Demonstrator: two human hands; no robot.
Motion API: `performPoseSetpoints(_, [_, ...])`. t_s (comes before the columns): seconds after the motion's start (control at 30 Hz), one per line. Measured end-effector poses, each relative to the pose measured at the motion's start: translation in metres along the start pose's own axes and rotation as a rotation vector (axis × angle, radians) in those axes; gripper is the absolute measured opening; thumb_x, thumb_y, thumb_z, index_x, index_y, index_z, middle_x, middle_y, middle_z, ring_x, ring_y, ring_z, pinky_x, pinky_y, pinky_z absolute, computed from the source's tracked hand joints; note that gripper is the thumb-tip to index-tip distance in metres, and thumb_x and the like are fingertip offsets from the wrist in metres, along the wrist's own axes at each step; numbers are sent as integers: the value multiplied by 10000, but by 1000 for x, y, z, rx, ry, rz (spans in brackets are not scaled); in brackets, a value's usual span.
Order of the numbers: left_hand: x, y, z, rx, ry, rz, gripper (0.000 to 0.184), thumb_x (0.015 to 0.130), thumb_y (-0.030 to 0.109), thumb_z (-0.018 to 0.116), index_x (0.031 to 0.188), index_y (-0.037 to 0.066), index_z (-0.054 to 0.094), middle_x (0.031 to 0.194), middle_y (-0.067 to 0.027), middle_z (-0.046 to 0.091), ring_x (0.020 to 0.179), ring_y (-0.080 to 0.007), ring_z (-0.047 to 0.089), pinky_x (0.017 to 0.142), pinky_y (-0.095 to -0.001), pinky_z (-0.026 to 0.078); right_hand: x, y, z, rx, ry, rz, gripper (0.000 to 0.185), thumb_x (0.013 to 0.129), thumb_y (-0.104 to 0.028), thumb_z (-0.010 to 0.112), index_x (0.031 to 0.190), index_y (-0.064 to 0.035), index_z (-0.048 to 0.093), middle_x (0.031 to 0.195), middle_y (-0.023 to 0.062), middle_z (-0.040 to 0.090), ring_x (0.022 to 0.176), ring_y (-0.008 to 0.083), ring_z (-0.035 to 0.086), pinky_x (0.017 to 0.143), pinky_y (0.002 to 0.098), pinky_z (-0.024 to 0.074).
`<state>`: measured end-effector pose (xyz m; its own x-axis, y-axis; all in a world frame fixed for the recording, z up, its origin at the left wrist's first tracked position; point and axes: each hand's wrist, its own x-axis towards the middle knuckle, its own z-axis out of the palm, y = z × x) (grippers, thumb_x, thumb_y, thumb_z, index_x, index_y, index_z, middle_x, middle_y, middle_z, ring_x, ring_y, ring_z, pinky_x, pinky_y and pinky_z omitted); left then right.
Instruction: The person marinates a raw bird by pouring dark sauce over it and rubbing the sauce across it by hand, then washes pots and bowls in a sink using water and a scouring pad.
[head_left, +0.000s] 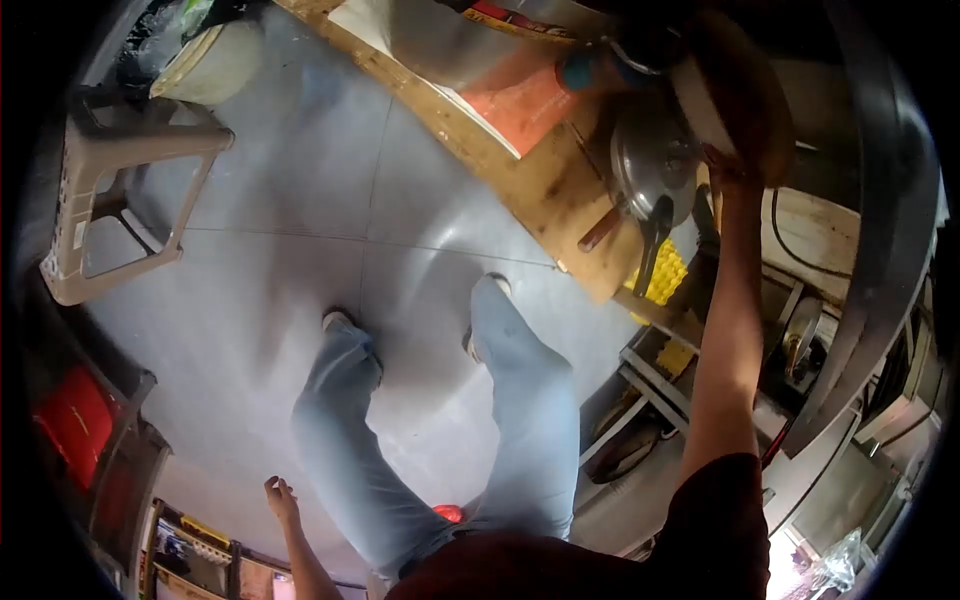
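The right hand [735, 172] is reaching far to the right over the wooden tabletop [560, 195], and its fingers are grasping the lower edge of a round vessel [742, 90]. The vessel is standing tilted at the far right, its shaded hollow facing right; shadow is hiding the exact placing of the fingertips. Just left of it, a round metal pan [640, 155] is resting on the tabletop, with a dark handle [655, 240] pointing toward the near side. A brown handle [601, 229] is lying just left of the dark one.

Farther left, an orange-red sheet [520, 108] is lying on the tabletop beside a large metal pot [460, 45]. A yellow bumpy piece [665, 275] is showing below the dark handle, near the tabletop's right end.

The left hand [282, 491] is hanging at the near left, well apart from the tabletop; its fingers are curling loosely, released and holding nothing. The person's legs in pale blue trousers [530, 375] are standing spread on the grey floor [250, 290]. At the far left, a beige plastic stool [195, 205] is standing near a whitish bucket [215, 65]. A red object [75, 425] is sitting nearer, at the left edge.
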<state>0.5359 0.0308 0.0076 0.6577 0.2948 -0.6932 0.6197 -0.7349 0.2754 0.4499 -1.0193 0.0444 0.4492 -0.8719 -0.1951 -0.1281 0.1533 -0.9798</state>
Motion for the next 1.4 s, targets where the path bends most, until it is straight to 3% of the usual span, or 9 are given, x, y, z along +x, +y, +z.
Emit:
performPoseSetpoints(0.3, [68,0,45,-131,204,-40,268,901,277,464,1094,91,462,658,-9,454,536,-75,421,415,-214,363,122,-20,106,99,155,-41,353,908,-198,367,1219,-33,373,1190,151,379,930,261,490,619,298,482])
performPoseSetpoints(0.67, [143,-8,141,-147,574,242,305,908,289,454,1107,58,459,715,-46,504,575,-80,439,474,-233,377,166,48,137,203,439,-16,271,904,-196,382,1126,-53,444,1016,115,442,805,221,495,564,298,456])
performPoseSetpoints(0.77, [123,-12,147,-176,448,278,304,895,311,451,1059,59,492,805,-74,560,616,-169,517,549,-307,444,162,61,139,205,499,6,252,903,-195,385,1100,-59,463,969,106,459,771,210,496,549,298,449])
performPoseSetpoints(0.87, [85,3,129,110,490,116,572,866,507,399,1113,1,503,886,-252,576,783,-365,548,654,-463,433,153,63,136,159,549,24,235,902,-194,389,1075,-65,482,922,96,476,737,199,497,534,298,442])
performPoseSetpoints(1.0, [120,-39,113,-37,522,296,646,804,612,438,1062,24,506,769,-148,613,652,-231,577,480,-327,473,124,56,109,48,595,45,217,900,-194,395,1041,-72,508,859,84,499,691,184,499,514,298,433])
performPoseSetpoints(1.1, [114,-31,104,-205,409,285,361,881,306,481,1080,5,497,863,-169,597,669,-226,589,528,-311,519,94,44,84,-60,630,62,208,899,-193,398,1015,-78,527,811,74,516,657,173,500,499,298,426])
performPoseSetpoints(1.13, [128,-28,100,-485,323,-43,286,891,309,472,1017,56,517,737,-45,524,571,-109,461,486,-248,395,82,41,81,-101,633,76,205,899,-193,400,1007,-80,533,795,71,522,646,170,501,494,298,424])
performPoseSetpoints(1.17, [114,-11,99,-447,382,-26,283,890,319,481,972,56,540,694,-25,489,535,-71,415,442,-203,340,67,43,78,-143,628,91,204,899,-193,401,998,-82,540,780,68,528,634,166,501,489,298,421])
performPoseSetpoints(1.4, [-49,46,-10,-522,484,-63,205,871,196,470,861,5,545,634,-33,523,497,-83,442,421,-234,365,-45,59,133,-415,382,214,201,881,-204,417,957,-69,544,737,75,545,573,190,505,449,344,419])
